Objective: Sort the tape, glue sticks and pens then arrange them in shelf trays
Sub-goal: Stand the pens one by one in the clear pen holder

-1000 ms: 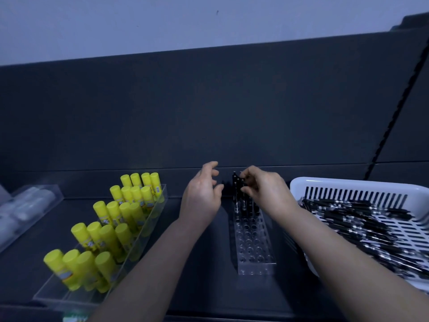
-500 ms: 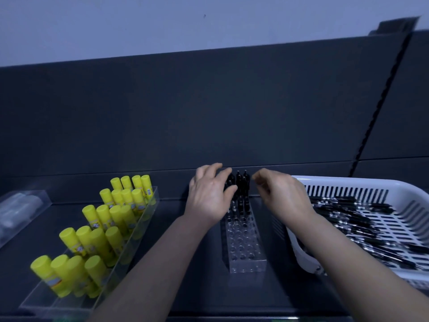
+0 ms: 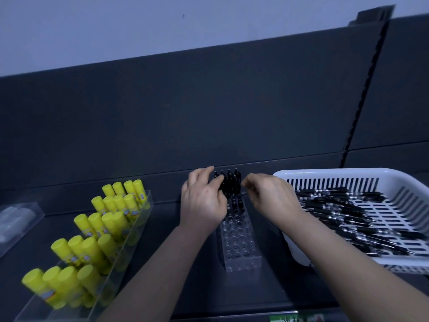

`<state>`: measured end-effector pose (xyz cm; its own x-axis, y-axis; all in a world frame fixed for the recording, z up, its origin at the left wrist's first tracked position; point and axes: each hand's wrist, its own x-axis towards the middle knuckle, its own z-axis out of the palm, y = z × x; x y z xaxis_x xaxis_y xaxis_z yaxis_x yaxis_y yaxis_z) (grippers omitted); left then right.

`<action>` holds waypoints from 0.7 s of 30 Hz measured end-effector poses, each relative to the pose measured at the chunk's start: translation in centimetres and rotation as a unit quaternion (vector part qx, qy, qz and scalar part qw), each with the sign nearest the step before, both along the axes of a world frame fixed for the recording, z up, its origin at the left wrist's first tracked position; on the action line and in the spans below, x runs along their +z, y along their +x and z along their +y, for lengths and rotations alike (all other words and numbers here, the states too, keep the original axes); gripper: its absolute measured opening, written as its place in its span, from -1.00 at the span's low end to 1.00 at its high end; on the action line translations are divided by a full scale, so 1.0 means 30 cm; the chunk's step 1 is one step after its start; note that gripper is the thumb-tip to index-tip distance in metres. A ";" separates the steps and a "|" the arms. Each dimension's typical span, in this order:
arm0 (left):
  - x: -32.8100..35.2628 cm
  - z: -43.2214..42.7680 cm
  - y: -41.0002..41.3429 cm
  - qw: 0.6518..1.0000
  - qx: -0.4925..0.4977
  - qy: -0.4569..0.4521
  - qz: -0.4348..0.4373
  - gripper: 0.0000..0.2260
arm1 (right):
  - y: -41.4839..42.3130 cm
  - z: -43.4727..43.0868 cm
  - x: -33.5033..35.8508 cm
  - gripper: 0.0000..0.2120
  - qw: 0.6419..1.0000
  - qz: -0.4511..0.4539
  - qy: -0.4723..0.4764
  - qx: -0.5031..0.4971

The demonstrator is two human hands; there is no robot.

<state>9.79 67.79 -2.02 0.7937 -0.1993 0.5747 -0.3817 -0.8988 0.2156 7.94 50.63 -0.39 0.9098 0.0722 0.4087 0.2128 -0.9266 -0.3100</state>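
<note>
L grip (image 3: 203, 201) at pens (image 3: 230, 185) in clear rack (image 3: 241, 248).

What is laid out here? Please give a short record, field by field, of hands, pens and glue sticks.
Left hand: fingers against the standing pens; grip unclear
Right hand: fingers curled beside those pens; holding one or not, unclear
Pen holder: clear block, only far rows filled
Basket: white, right of holder, loose pens inside
Glue sticks: yellow, upright in a clear tray, left side
Second tray: clear, far left, contents blurred
</note>
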 end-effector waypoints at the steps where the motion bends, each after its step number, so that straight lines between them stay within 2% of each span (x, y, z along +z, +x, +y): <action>1: 0.002 -0.001 0.003 1.000 0.000 0.005 0.006 -0.66 | 0.005 0.005 -0.001 -0.80 1.000 -0.003 0.001 0.002; 6: 0.017 -0.001 0.017 0.999 0.005 0.008 0.035 -0.64 | 0.056 0.023 0.001 -0.61 0.999 -0.022 -0.033 0.016; 10: 0.032 0.008 0.031 0.998 -0.005 -0.013 0.064 -0.65 | 0.082 0.041 0.005 -0.48 0.997 0.010 -0.077 0.016; 16: 0.034 0.014 0.027 0.996 -0.042 0.011 0.080 -0.56 | 0.098 0.047 0.000 -0.59 0.994 0.020 -0.108 0.018; 21: 0.041 0.012 0.036 0.994 -0.042 -0.034 0.095 -0.51 | 0.125 0.042 0.006 -0.68 0.999 0.039 -0.032 0.000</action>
<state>10.88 68.15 -0.79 0.8711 -0.2354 0.4310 -0.4018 -0.8462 0.3499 11.71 51.88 -0.21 0.9385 0.0961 0.3316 0.1909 -0.9448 -0.2664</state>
